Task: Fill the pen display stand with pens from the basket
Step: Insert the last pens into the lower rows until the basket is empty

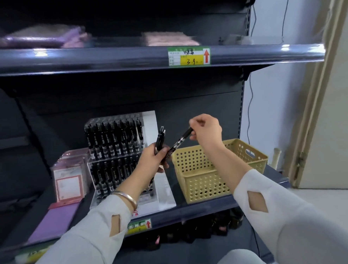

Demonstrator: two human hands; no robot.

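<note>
Clutching spare pens, the left hand sits 8 o'clock of the right hand, which pinches one pen.

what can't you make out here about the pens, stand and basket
Head view:
- Floor of the basket: hidden by its near wall and the right forearm; any pens inside cannot be seen.
- Front-right slots of the pen display stand: covered by the left hand.
- Pink bundles on the upper shelf: motion-blurred.
- Price label text: too small.
</note>
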